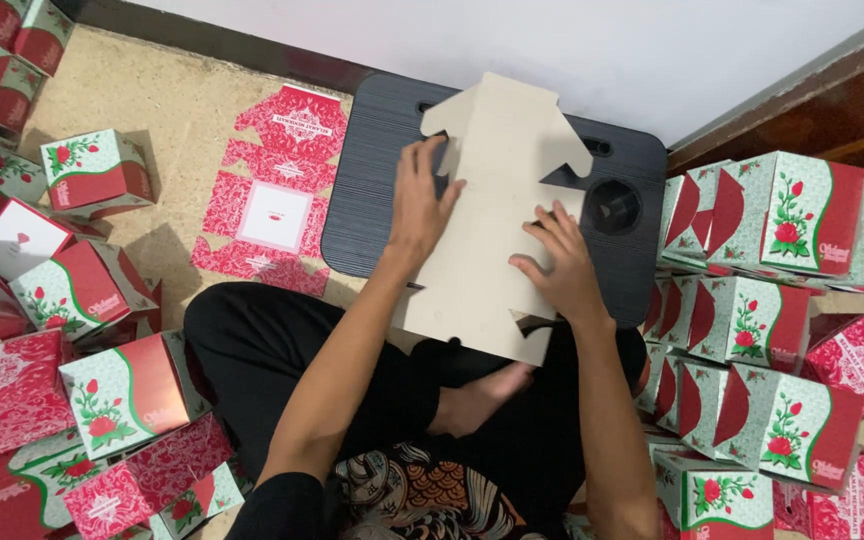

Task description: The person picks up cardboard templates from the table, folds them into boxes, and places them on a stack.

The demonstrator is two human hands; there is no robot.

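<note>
Flat carton blank: long axis ran away from us across the lap desk; our left hand and right hand pressed it, fingers spread.

Both hands press flat on a plain cardboard blank lying over a black lap desk. The left hand fingers reach its upper edge; the right hand fingers spread mid-sheet. Folded boxes sit beyond the right fingers.

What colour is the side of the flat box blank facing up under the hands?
Plain beige-grey, unprinted, on the flat box blank; head view shows it.
</note>
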